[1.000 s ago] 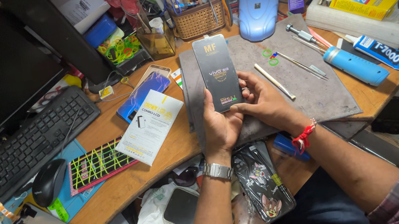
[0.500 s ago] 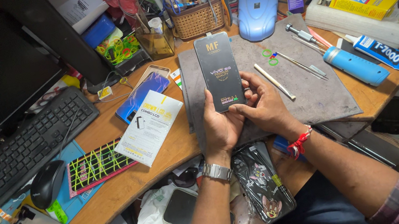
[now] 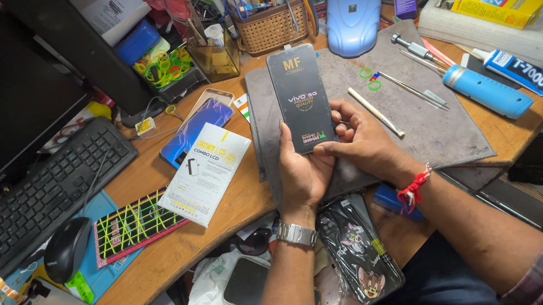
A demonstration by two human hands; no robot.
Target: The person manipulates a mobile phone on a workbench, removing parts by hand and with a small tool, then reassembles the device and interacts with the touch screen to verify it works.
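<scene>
Black phone screen panel (image 3: 301,100) clamped in both hands, left hand (image 3: 304,173) beneath, right hand (image 3: 361,145) beside, over grey mat (image 3: 427,128).

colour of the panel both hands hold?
Black phone screen panel, gold and white print; clearest in the head view.

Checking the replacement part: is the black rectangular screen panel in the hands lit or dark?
Dark: the black screen panel shows only a printed film, held by left hand and right hand.
</scene>
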